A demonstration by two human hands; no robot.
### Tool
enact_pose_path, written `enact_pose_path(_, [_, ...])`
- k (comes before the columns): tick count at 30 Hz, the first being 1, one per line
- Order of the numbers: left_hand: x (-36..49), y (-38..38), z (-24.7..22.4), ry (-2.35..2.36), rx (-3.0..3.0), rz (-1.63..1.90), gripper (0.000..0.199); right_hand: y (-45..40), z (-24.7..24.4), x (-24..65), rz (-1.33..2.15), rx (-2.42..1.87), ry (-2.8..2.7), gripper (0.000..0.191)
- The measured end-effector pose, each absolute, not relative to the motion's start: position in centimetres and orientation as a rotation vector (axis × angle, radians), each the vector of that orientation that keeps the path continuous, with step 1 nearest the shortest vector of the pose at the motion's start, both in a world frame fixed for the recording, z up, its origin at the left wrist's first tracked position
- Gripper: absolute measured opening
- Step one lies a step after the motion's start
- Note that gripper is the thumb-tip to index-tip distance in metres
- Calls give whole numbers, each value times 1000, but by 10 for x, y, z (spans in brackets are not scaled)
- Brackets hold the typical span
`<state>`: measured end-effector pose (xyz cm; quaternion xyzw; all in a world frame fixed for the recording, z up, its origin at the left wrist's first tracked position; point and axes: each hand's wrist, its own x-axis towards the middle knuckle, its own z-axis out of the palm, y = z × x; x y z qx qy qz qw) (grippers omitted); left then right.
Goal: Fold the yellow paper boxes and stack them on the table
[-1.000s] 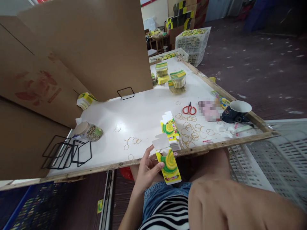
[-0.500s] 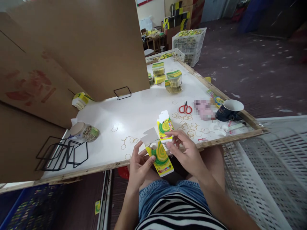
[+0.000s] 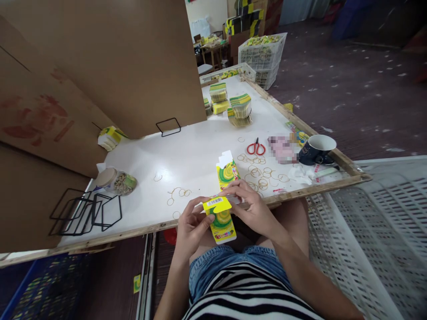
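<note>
My left hand grips a small yellow-green carton from its left side, thumb on the front face, just over the table's front edge and above my lap. A barcode flap lies folded over at the carton's top. My right hand has its fingers closed at the top right of the same carton, along the flap's edge; its fingertips are partly hidden. Just beyond the hands, a second yellow-green carton with raised white flaps is on the table, its lower part covered by my right fingers.
Rubber bands, red-handled scissors and a dark mug are on the right of the white table. Bundled flat cartons stand at the back. Left are a jar, black wire frames and cardboard panels.
The carton's top has gone from a raised pale flap to a folded-over flap showing a barcode. My right hand has moved left onto the carton's top.
</note>
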<state>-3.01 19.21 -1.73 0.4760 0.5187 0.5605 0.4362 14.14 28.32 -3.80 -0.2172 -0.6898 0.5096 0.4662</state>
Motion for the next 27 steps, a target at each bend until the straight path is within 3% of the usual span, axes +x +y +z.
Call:
enact_pose_path(6, [-31, 192, -22, 1407, 1323, 1414, 31, 277, -41, 148, 1584, -502, -1639, 29])
enact_pose_path(10, [-30, 193, -24, 1452, 1367, 1416, 33, 274, -37, 139, 1570, -629, -1710, 42])
enact_pose_path(27, [-31, 192, -23, 1473, 1338, 1395, 35, 280, -29, 137, 1581, -610, -1762, 45])
